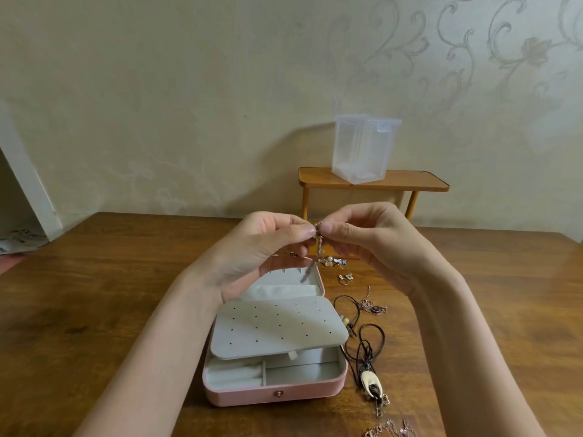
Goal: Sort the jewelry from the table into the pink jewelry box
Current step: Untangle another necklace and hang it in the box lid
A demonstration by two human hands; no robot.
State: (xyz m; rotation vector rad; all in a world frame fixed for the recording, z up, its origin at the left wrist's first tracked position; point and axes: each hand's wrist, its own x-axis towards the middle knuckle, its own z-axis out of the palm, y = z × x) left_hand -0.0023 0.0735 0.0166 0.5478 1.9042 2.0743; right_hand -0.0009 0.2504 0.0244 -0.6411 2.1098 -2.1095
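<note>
The pink jewelry box [277, 393] lies open on the wooden table, its white perforated panel [277, 324] folded over the lower compartments. Above the box's lid, my left hand [252, 247] and my right hand [372, 241] both pinch the top of a thin braided chain [318, 244] that hangs down toward the lid. Right of the box lie small earrings and rings [334, 262], a rose-gold pendant chain [373, 305], a black cord necklace with a cream pendant [370, 378], and more chains [391, 428] at the bottom edge.
A small wooden shelf [410, 181] stands at the back against the wall, with a clear plastic container [362, 149] on it. The table's left half [94, 294] is bare wood. A doorway edge shows at the far left.
</note>
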